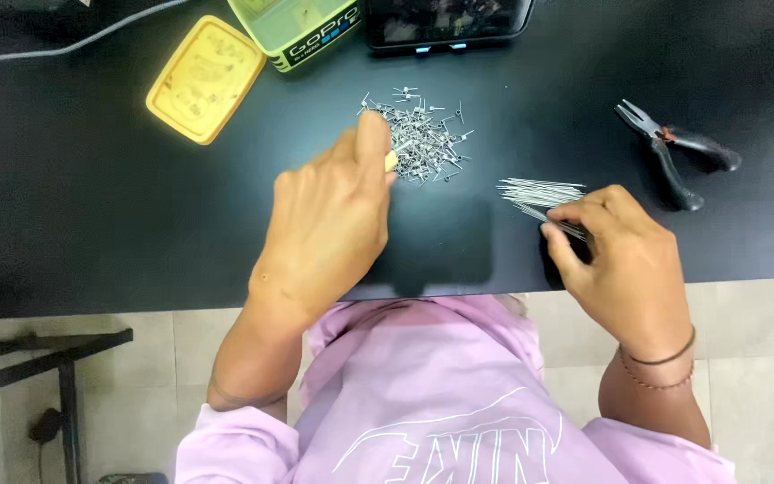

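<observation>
Left hand (329, 224) loosely curled, fingertips touching pin pile (418, 134); right hand (624, 255) pinching wire bundle (539, 195).

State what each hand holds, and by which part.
Right hand pinches a bundle of thin metal wires at one end. Left hand reaches into the pile of small metal pieces; grip unclear.

Left hand (329, 224) at pin pile (418, 134); right hand (624, 255) grips wires (539, 193).

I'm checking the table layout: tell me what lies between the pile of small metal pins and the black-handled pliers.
Head view: the bundle of long thin metal wires, pinched by the right hand; otherwise bare black tabletop.
</observation>
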